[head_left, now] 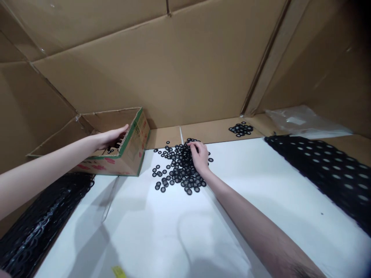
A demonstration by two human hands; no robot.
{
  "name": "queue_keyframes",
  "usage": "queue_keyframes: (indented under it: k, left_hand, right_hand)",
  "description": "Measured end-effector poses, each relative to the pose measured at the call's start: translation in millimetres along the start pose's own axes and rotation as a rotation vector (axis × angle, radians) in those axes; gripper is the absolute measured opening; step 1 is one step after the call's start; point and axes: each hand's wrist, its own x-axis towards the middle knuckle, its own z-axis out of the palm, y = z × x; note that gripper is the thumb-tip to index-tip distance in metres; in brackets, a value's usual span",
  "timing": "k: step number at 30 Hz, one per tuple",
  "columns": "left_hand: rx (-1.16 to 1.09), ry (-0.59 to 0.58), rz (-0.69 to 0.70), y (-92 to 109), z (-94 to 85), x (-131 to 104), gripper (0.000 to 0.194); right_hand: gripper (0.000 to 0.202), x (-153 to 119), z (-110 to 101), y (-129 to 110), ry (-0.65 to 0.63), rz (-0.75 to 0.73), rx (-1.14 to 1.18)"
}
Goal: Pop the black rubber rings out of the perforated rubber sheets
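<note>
Small, flat, round black pieces with grey centres [185, 170] lie near the far edge of the white counter [139, 235], probably light and stiff, best pinched by opposite rims. The right hand [199, 156] curls over them; the left hand [111, 138] reaches inside a green-rimmed cardboard box [133, 152]; both grips unclear.

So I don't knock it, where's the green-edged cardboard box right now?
The green-edged cardboard box stands at the left of the head view, the left hand at its opening and loose black-rimmed discs heaped to its right.
</note>
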Motion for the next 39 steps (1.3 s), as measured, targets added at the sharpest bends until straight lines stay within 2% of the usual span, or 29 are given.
queue_keyframes:
  k: [3, 4, 8, 11, 13, 17, 19, 22, 24, 26, 28, 31, 35, 37, 39]
  left_hand:
    - [-0.067, -0.154, -0.167, 7.3, -1.9, -1.8, 0.063]
    - [-0.092, -0.159, -0.160, 8.2, -2.3, -2.4, 0.064]
    - [-0.121, -0.141, -0.107, 0.7, -3.2, -1.2, 0.061]
    - [-0.011, -0.017, -0.054, -10.0, -4.2, 4.8, 0.053]
    - [0.044, 0.073, 0.036, -14.3, -4.9, 9.5, 0.046]
    - [-0.002, 0.170, 0.204, -11.7, -5.6, 13.2, 0.041]
    - [0.010, 0.302, 0.309, -5.4, -3.8, 8.4, 0.037]
    - [0.177, 0.578, 0.646, 9.3, 9.0, -10.9, 0.025]
    - [0.346, 0.639, 0.912, 20.7, 26.2, -29.3, 0.022]
    - [0.524, 0.531, 1.068, 30.4, 47.1, -45.7, 0.023]
    - [0.701, 0.388, 1.121, 36.8, 65.4, -54.7, 0.027]
    - [0.920, 0.346, 1.024, 39.6, 78.5, -53.0, 0.029]
    - [1.228, 0.281, 0.939, 38.8, 80.8, -46.1, 0.031]
    - [1.283, 0.242, 0.947, 39.6, 87.0, -48.2, 0.034]
    - [1.247, 0.203, 0.960, 39.4, 100.4, -49.8, 0.035]
  right_hand:
    - [0.026, 0.0, -0.8, -0.2, 0.003, -0.013, 0.001]
    - [0.026, 0.0, -1.0, -0.3, 0.004, -0.015, -0.001]
    - [0.027, 0.0, -1.3, -0.1, -0.003, -0.007, -0.002]
    - [0.027, 0.0, -1.1, 0.3, -0.008, -0.004, -0.002]
    - [0.027, 0.0, -0.8, 0.3, -0.007, -0.003, -0.001]
    - [0.026, -0.3, -0.1, -0.4, 0.001, 0.005, 0.006]
    - [0.026, -0.5, 0.1, -0.6, 0.004, 0.007, 0.009]
    - [0.025, -0.3, 0.0, -0.2, 0.006, 0.001, 0.019]
    - [0.024, 0.1, -0.1, 0.3, 0.008, -0.005, 0.028]
    - [0.025, 0.6, 0.0, 0.7, 0.015, -0.009, 0.033]
    - [0.026, 1.0, 0.0, 0.8, 0.021, -0.014, 0.044]
    - [0.026, 1.1, -0.1, 0.2, 0.020, -0.019, 0.063]
    - [0.026, 1.0, -0.2, -0.7, 0.016, -0.008, 0.053]
    - [0.026, 1.2, -0.3, -0.8, 0.013, -0.006, 0.054]
    - [0.026, 1.5, -0.5, -0.7, 0.010, -0.005, 0.052]
